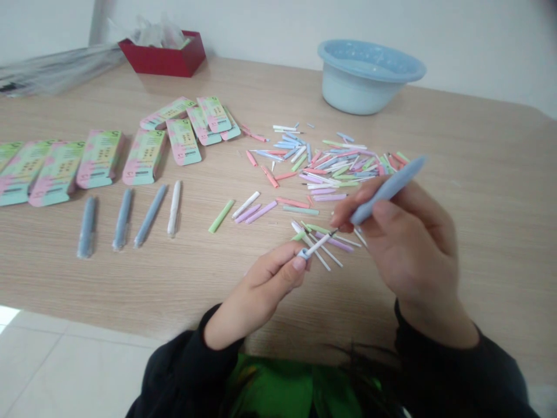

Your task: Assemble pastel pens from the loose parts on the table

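My left hand point(272, 284) is closed around a short light blue pen part. A slim white refill point(319, 244) sticks out of it, its dark tip pointing up and right. In my right hand point(407, 232) a thick light blue pen barrel point(387, 190) is gripped between thumb and fingers, tilted up to the right. Its lower end is close to the refill's tip; whether they touch I cannot tell. Beneath my hands lie several loose refills point(333, 255) in white, green and purple. Beyond them spreads a larger heap of coloured pen pieces point(343, 165).
Several assembled-looking pens point(150, 216) lie left of centre on the wooden table point(174, 284). Pastel boxes point(143, 157) stretch along behind them. At the back are a red tray point(163, 61) holding clear plastic and a light blue basin point(361, 87). Transparent wrapping point(65, 69) sits far left.
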### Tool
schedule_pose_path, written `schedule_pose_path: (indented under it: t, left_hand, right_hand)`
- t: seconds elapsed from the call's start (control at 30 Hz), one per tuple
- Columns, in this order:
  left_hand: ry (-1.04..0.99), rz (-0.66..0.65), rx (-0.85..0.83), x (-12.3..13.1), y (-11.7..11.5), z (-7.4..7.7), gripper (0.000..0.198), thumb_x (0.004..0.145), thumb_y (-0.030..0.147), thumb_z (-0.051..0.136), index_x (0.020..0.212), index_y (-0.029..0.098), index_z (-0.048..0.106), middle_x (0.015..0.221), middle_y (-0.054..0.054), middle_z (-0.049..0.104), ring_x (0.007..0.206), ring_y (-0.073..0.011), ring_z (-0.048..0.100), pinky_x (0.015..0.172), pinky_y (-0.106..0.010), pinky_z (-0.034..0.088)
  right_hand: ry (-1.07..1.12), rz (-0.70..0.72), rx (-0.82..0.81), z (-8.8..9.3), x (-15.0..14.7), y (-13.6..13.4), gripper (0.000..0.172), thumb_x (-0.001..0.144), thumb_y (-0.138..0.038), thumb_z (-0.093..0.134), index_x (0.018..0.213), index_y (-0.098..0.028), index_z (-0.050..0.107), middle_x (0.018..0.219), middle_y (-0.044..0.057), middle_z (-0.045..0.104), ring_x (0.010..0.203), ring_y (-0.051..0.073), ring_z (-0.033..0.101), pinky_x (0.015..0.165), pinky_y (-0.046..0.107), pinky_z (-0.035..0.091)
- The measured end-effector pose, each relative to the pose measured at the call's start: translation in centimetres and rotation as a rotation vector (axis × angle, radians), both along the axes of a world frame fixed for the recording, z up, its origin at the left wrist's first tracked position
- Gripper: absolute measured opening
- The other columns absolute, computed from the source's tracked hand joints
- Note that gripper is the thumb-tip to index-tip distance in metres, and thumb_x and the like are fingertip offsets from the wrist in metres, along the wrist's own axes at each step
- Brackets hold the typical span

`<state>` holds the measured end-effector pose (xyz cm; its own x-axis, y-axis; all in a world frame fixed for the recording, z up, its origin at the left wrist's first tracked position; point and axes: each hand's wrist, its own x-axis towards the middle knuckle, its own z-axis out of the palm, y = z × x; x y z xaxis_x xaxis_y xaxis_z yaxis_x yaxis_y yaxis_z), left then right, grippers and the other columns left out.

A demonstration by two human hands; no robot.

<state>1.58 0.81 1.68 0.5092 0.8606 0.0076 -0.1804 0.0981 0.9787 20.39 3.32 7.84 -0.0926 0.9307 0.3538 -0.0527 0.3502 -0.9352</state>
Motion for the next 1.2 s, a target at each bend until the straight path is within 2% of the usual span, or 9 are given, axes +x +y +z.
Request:
schedule_pose_path:
  t: [0.13,0.23,0.3,0.43,0.53,0.63,0.77,1.0,1.2]
  left_hand:
    - [0.000,0.041,0.000,-0.5,-0.1,-0.3,0.030,0.105,0.045,0.051,0.089,0.020,0.058,0.062,0.007,0.037,0.054,-0.0104,0.027,0.053,-0.029,0.023]
    - [0.010,0.084,0.003,-0.9,-0.3,-0.4,0.028,0.105,0.046,0.052,0.096,0.021,0.062,0.064,0.006,0.038,0.056,-0.0109,0.030,0.055,-0.029,0.025]
    - [0.049,0.110,0.030,-1.2,-0.3,-0.3,0.028,0.105,0.045,0.052,0.098,0.021,0.065,0.067,0.005,0.041,0.058,-0.0116,0.033,0.057,-0.029,0.027]
    - [0.116,0.139,0.099,-1.3,-0.3,-0.1,0.027,0.106,0.044,0.051,0.098,0.022,0.065,0.070,0.004,0.044,0.062,-0.0130,0.037,0.062,-0.030,0.031]
    - [0.153,0.124,0.136,-1.1,-0.1,0.1,0.025,0.106,0.040,0.050,0.095,0.022,0.063,0.072,0.003,0.046,0.066,-0.0141,0.041,0.066,-0.030,0.034]
    - [0.168,0.095,0.169,-0.8,0.0,0.4,0.024,0.105,0.035,0.050,0.088,0.021,0.059,0.073,0.003,0.048,0.070,-0.0151,0.045,0.069,-0.030,0.037]
    - [0.216,0.074,0.226,-0.5,0.0,0.5,0.021,0.105,0.030,0.050,0.087,0.021,0.057,0.075,0.002,0.051,0.071,-0.0157,0.047,0.072,-0.030,0.039]
    - [0.268,0.081,0.346,-0.3,-0.2,-0.3,0.019,0.108,0.029,0.044,0.099,0.021,0.058,0.073,0.004,0.048,0.067,-0.0140,0.047,0.067,-0.027,0.039]
    - [0.256,0.072,0.384,-0.3,-0.2,0.6,0.017,0.108,0.024,0.042,0.099,0.021,0.056,0.083,0.000,0.057,0.077,-0.0155,0.053,0.076,-0.029,0.044]
  right_hand:
    - [-0.008,-0.177,0.063,-0.5,1.2,0.6,0.027,0.103,-0.035,0.055,0.081,-0.029,0.069,0.076,0.003,0.065,0.074,0.021,0.062,0.072,0.040,0.052]
    - [0.003,-0.096,-0.056,-1.6,2.1,0.6,0.013,0.101,-0.034,0.059,0.106,-0.030,0.071,0.080,0.002,0.066,0.074,0.020,0.063,0.072,0.038,0.053]
    - [0.062,-0.012,-0.134,-2.5,2.4,0.5,0.021,0.099,-0.029,0.063,0.119,-0.032,0.065,0.085,0.001,0.067,0.073,0.018,0.062,0.070,0.035,0.053]
    - [0.139,0.101,-0.217,-3.6,2.1,0.2,0.014,0.092,-0.021,0.068,0.103,-0.028,0.064,0.085,-0.001,0.061,0.070,0.013,0.054,0.061,0.028,0.045]
    - [0.131,0.086,-0.197,-3.3,1.2,-0.1,0.015,0.088,-0.026,0.073,0.101,-0.029,0.064,0.076,-0.004,0.053,0.062,0.013,0.045,0.054,0.027,0.039]
    - [-0.006,0.057,-0.174,-2.5,0.3,-0.5,0.017,0.086,-0.032,0.079,0.098,-0.029,0.068,0.066,-0.005,0.049,0.055,0.012,0.041,0.047,0.026,0.034]
    - [-0.179,0.017,-0.135,-1.5,-0.5,-1.0,0.013,0.087,-0.031,0.078,0.079,-0.024,0.070,0.062,-0.003,0.058,0.052,0.011,0.048,0.046,0.026,0.035]
    - [-0.401,-0.004,0.081,-1.9,-0.7,-1.6,0.008,0.093,-0.019,0.068,0.085,-0.022,0.067,0.069,-0.005,0.065,0.056,0.009,0.052,0.050,0.025,0.036]
    - [-0.451,0.026,0.125,-1.4,0.3,-1.3,0.007,0.096,-0.018,0.064,0.090,-0.023,0.063,0.074,-0.004,0.065,0.063,0.010,0.057,0.056,0.024,0.042]
